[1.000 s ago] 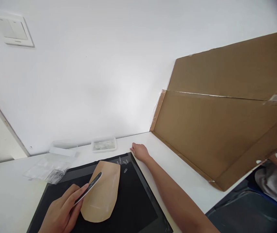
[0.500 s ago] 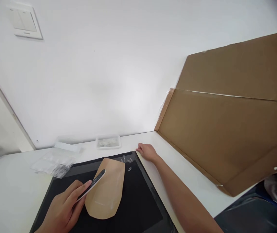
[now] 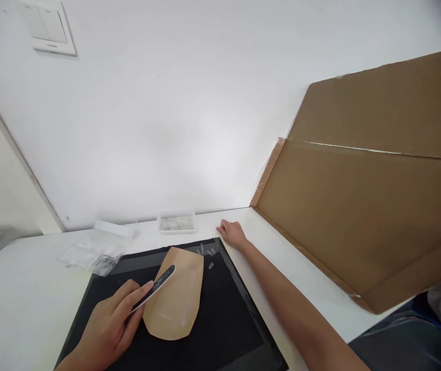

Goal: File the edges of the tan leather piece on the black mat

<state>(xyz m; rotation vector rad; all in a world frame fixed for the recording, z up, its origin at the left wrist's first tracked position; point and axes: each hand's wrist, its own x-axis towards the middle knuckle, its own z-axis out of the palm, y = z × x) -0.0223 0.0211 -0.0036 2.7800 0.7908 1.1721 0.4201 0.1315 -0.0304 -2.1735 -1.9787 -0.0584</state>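
Observation:
In the head view, my left hand (image 3: 114,319) is closed round a dark nail file (image 3: 160,282) with a pale edge. The file's free end points up and to the right, over a tan paper-like piece (image 3: 177,301) with a shiny surface. This piece lies on a black mat (image 3: 230,314). Several small clear nail tips (image 3: 211,266) lie near the mat's far right corner. Just beyond that corner, my right hand (image 3: 232,234) rests with curled fingers; whether anything is inside them is hidden.
A shallow clear tray (image 3: 177,223) with pale pieces stands against the wall. Clear plastic packaging (image 3: 92,252) lies at the mat's far left corner. A large folded cardboard sheet (image 3: 359,206) stands along the right side of the white table (image 3: 19,293).
The whole view has shifted slightly, so the table things appear a little further right and higher. The nail file stays in my left hand, and my right hand stays curled by the mat's corner.

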